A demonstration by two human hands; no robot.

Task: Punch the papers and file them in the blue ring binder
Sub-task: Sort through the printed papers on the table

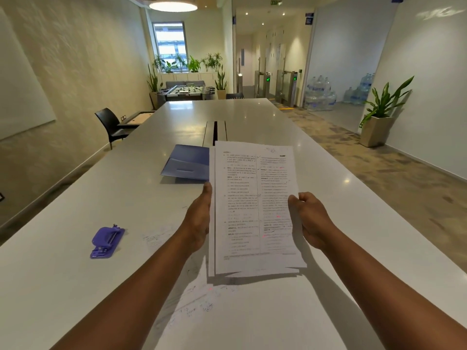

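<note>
I hold a stack of printed papers (252, 205) upright above the white table (75, 274). My left hand (199, 218) grips the stack's left edge and my right hand (310, 221) grips its right edge. The sheets are slightly offset from one another. The blue ring binder (187, 161) lies on the table behind the papers, its right part hidden by them. A purple hole punch (107, 241) rests on the table to the left of my left arm.
More written sheets (192, 306) lie flat on the table under my arms. A cable slot (215, 132) runs along the table's middle beyond the binder. A black chair (111, 125) stands at the far left, a potted plant (379, 114) at the right.
</note>
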